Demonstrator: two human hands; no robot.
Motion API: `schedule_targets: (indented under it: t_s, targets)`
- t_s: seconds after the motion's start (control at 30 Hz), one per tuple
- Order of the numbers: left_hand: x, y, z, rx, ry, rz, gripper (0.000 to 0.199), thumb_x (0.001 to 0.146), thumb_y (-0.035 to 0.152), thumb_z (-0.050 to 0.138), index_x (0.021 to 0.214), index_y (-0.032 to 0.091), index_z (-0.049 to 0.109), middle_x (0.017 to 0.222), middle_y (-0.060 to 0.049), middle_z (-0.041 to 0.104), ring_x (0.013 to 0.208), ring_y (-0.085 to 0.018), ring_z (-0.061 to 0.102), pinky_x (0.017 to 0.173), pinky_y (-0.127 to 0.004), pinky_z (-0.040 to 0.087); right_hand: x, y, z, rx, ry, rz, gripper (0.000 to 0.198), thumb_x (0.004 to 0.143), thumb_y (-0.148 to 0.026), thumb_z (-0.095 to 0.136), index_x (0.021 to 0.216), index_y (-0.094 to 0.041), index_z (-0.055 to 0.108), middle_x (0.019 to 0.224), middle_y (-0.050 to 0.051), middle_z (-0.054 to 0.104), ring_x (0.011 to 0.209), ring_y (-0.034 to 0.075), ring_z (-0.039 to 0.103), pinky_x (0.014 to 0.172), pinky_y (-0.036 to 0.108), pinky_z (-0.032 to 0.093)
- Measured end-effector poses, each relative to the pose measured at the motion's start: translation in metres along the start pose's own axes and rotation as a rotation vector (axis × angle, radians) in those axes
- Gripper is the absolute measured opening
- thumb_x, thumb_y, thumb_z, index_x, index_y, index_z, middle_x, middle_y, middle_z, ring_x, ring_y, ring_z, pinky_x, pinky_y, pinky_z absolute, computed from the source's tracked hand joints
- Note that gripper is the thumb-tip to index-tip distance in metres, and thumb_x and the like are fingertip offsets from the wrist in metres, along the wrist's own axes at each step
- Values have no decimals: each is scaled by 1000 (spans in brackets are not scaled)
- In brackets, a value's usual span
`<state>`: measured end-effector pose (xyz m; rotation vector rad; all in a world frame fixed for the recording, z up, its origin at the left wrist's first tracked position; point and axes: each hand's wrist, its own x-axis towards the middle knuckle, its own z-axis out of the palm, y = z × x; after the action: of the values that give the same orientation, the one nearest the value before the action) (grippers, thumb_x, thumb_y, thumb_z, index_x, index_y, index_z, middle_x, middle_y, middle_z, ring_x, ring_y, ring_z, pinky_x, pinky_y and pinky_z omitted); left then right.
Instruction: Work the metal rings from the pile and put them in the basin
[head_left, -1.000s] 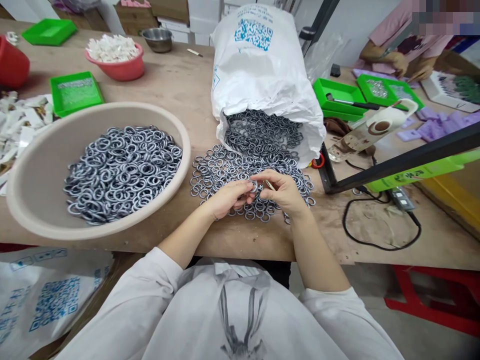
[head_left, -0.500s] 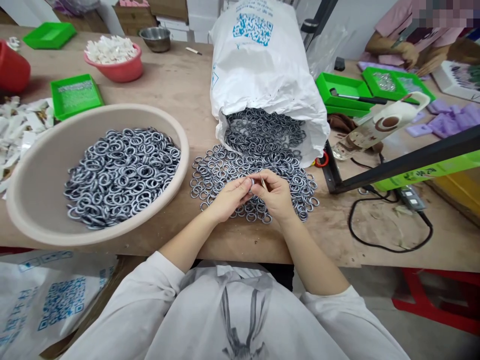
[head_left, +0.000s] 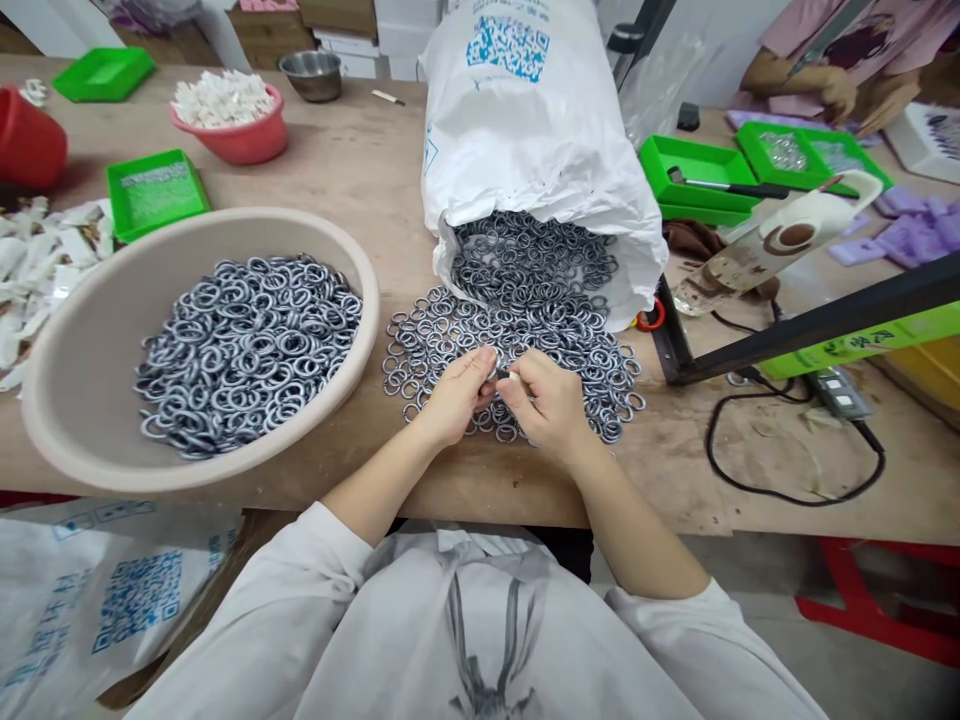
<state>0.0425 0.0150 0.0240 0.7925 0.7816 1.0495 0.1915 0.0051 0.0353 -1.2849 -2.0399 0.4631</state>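
Note:
Above a pile of grey rings (head_left: 427,335) on the table, my two hands meet at the fingertips. My left hand (head_left: 456,398) is closed, pinching a grey ring that the fingers mostly hide. A small dark, thin piece (head_left: 502,374) shows between the hands, at the fingertips of my right hand (head_left: 549,400), which is closed too; its kind is too small to tell. Behind the hands a white sack (head_left: 540,130) lies with its mouth toward me, more rings spilling out. To the left, a large beige basin (head_left: 75,400) holds many of the same rings.
At the left are a pink bowl (head_left: 247,140) of white pieces, green trays (head_left: 157,195) and a red bucket (head_left: 28,140). On the right stand a black metal frame (head_left: 810,325), a bottle (head_left: 772,240) and a cable (head_left: 712,430). Another person's hands (head_left: 840,95) work beyond.
My right hand has turned, its fingers more curled; the thin light strip seen in it earlier no longer shows there, and a dark piece appears between the hands. The view has shifted slightly.

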Motion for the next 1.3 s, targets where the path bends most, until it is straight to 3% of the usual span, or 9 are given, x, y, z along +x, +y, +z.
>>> schedule_targets:
  t_s: [0.37, 0.53, 0.6, 0.77, 0.93, 1.03, 1.1, 1.2, 1.3]
  targets:
    - [0, -2, 0, 11, 42, -22, 53, 72, 63, 74, 71, 19, 44, 55, 8, 30, 45, -4, 24, 42, -19, 19, -1, -1, 3, -38, -101, -11, 49, 100, -54, 34, 65, -22, 43, 67, 1, 50, 63, 14, 44, 61, 30, 28]
    - [-4, -3, 3, 96, -159, -37, 56, 73, 66, 71, 65, 18, 42, 53, 7, 33, 44, -4, 28, 42, -20, 20, 9, 24, -3, 84, 130, 229, 53, 98, -61, 33, 62, -23, 38, 59, -1, 43, 59, 15, 41, 60, 30, 28]
    - [-4, -4, 4, 112, -159, -29, 56, 74, 67, 70, 66, 18, 44, 55, 6, 37, 45, -5, 30, 42, -20, 22, 12, 29, -6, 139, 202, 245, 52, 96, -64, 37, 66, -23, 45, 62, -1, 45, 61, 15, 43, 61, 30, 30]
    - [3, -3, -3, 143, -38, 12, 52, 73, 65, 72, 71, 18, 49, 55, 6, 40, 45, -5, 32, 42, -19, 23, 15, 25, 0, 266, 20, 198, 47, 85, -67, 57, 89, -20, 61, 67, -3, 53, 61, 14, 45, 61, 27, 34]
    - [7, 8, -17, 141, -19, 81, 45, 77, 58, 72, 71, 17, 54, 61, 4, 52, 47, -4, 42, 44, -18, 34, 21, 31, 0, -210, -123, 278, 36, 87, -54, 62, 79, -20, 67, 81, 4, 62, 73, 18, 54, 63, 28, 33]
    - [11, 14, -24, 118, 23, 89, 36, 79, 50, 74, 92, 17, 66, 61, 4, 56, 46, -5, 46, 44, -17, 37, 20, 32, 1, -448, -285, 272, 23, 87, -44, 64, 82, -23, 71, 92, 5, 64, 74, 18, 56, 60, 29, 28]
    - [14, 16, -28, 82, 64, 71, 33, 81, 43, 72, 101, 18, 68, 60, 4, 56, 45, -5, 47, 45, -16, 39, 19, 32, 3, -471, -284, 286, 20, 90, -38, 60, 84, -23, 72, 93, 5, 64, 74, 18, 56, 59, 29, 28]
    - [18, 16, -29, 28, 135, -16, 20, 83, 34, 66, 91, 15, 66, 67, 1, 62, 48, -6, 53, 46, -18, 45, 20, 35, 3, -317, -195, 290, 34, 94, -41, 54, 73, -20, 68, 83, 5, 60, 72, 17, 53, 62, 29, 30]
    - [18, 14, -25, -7, 144, -125, 13, 78, 25, 63, 86, 14, 63, 78, -3, 67, 51, -9, 58, 44, -20, 46, 19, 39, -1, 85, -129, 266, 47, 96, -54, 47, 73, -19, 66, 71, 2, 52, 67, 15, 48, 63, 29, 34]
